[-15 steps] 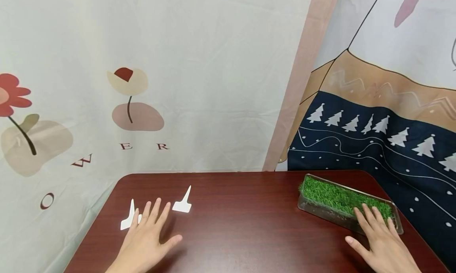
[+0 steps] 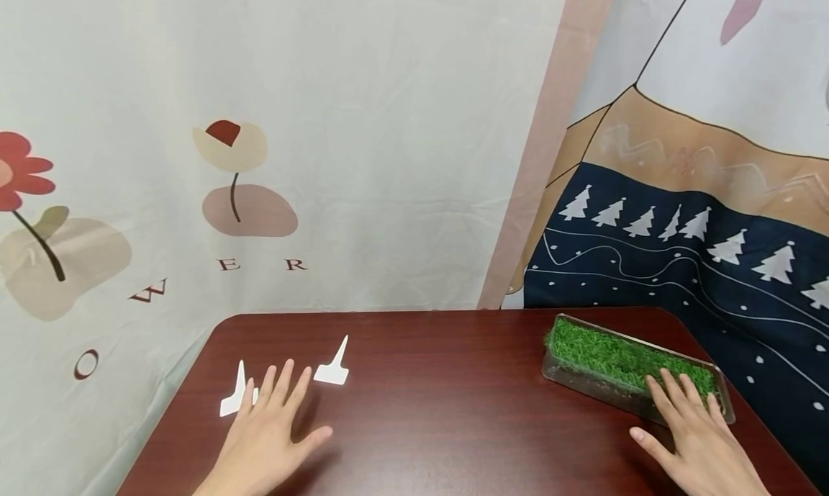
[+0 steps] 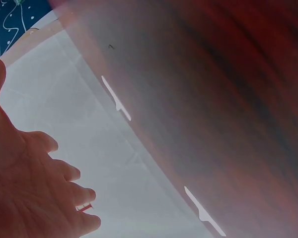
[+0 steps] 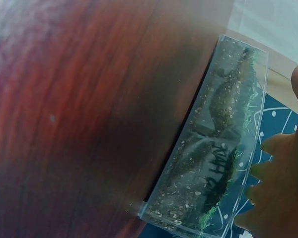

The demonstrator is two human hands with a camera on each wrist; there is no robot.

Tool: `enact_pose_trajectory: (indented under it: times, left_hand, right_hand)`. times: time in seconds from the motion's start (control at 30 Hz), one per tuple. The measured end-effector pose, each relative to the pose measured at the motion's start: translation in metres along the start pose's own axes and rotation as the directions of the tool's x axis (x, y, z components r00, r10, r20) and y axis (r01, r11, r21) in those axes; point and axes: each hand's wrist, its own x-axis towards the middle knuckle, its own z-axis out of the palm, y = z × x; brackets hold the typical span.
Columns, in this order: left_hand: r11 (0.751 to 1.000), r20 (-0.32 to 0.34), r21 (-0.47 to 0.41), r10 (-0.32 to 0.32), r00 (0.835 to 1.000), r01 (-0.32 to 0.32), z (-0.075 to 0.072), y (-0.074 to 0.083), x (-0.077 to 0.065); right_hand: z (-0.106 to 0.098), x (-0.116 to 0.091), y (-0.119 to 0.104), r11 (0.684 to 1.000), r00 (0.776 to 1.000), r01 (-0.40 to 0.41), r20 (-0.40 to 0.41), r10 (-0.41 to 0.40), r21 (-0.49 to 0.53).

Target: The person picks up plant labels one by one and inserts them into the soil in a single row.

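Note:
In the head view my left hand [image 2: 268, 427] is held over the table's left side, palm down, with fingers spread and nothing in it. Just beyond its fingertips lie two white T-shaped plant labels: the left label [image 2: 232, 402], partly hidden by the fingers, and the right label [image 2: 332, 372]. My right hand [image 2: 702, 435], also spread and holding nothing, overlaps the near right end of a clear planter box [image 2: 592, 391] of green grass [image 2: 609, 352]. The right wrist view shows soil and pebbles through the box wall [image 4: 203, 144], with dark handwriting on it.
The dark red-brown wooden table [image 2: 440, 402] has rounded far corners. Behind it hangs a pale curtain [image 2: 401, 158] printed with flowers and letters. A navy cloth [image 2: 654, 265] with white trees hangs at the right, close beside the table's edge.
Almost nothing differs. The head view has tilted very slightly, and both hands keep their places over the table.

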Motion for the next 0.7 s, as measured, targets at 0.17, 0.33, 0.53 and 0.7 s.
enact_pose_trajectory:
  times: [0.17,0.33,0.53,0.7]
  left_hand:
    - [1.0,0.001,-0.001,0.0,1.0,0.0,0.0,0.0,0.0]
    - [1.0,0.0,-0.002,0.006,1.0,-0.006,-0.002,0.002,0.001]
    - [1.0,0.008,-0.008,0.004,1.0,-0.004,-0.004,0.005,0.004]
    - [1.0,0.017,-0.013,0.006,1.0,-0.006,-0.004,0.007,0.007]
  right_hand:
    - [-0.004,0.0,0.0,1.0,1.0,-0.006,-0.003,0.006,-0.012]
    - [-0.011,0.0,0.002,0.999,1.0,-0.016,-0.026,0.015,-0.038]
    - [-0.015,-0.002,0.009,0.998,0.997,-0.022,-0.073,0.018,-0.055]
    - [-0.019,0.002,0.019,0.997,0.995,-0.053,-0.084,0.048,-0.055]
